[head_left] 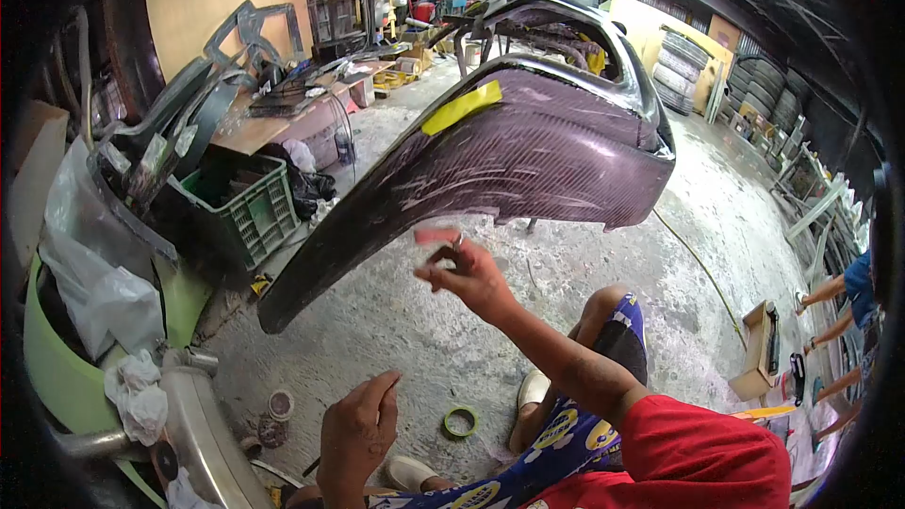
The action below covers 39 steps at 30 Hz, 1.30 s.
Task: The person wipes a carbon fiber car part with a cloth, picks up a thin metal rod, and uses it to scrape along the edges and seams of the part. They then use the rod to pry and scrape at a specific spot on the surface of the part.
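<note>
A large dark bumper-like car body panel (528,155) with a carbon weave look and pale scuffs stands before me, a yellow tape strip (462,107) across its upper edge. Just below its lower edge, my right hand (467,278) is closed around a small flat pink-red piece (436,236), blurred by motion. My left hand (358,434) hangs lower, in front of my legs, thumb and fingers drawn together; what they may hold is hidden. On the floor near it lie a green tape roll (461,408) and a small round tub (281,403).
To the left are a green crate (259,212), a metal muffler (203,424) and plastic wrap (99,292). A hose (702,273) runs along the floor at right, near an open cardboard box (756,358). Stacked tyres (681,71) stand behind. Another person's arm (822,292) shows at the right edge.
</note>
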### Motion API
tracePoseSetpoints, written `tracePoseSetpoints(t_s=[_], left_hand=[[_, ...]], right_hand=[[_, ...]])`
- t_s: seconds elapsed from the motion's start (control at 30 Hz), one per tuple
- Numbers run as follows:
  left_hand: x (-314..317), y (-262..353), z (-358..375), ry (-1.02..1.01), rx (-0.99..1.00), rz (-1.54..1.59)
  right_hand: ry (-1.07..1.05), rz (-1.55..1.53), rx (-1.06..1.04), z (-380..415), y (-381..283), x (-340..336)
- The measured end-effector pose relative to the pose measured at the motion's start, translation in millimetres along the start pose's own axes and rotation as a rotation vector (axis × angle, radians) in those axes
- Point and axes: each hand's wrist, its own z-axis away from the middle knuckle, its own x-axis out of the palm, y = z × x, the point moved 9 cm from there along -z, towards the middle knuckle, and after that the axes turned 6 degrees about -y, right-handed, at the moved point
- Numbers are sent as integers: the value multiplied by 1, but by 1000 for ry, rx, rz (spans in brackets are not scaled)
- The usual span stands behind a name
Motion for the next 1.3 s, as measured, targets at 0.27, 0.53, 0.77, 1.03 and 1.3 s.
tracePoseSetpoints(t_s=[0.27,0.53,0.77,1.03,1.3], left_hand=[[5,11,-4,-1,17,-3],[15,3,-11,-26,1,11],[10,5,-8,5,41,8],[6,-13,2,-2,-20,-23],[4,-4,-1,47,42,45]], right_hand=[[-363,349,-190,36,-55,18],[2,1124,-818,0,-255,2],[86,1496,-715,-37,-261,11],[87,1497,-603,-48,-254,19],[85,1614,-569,-56,-237,11]])
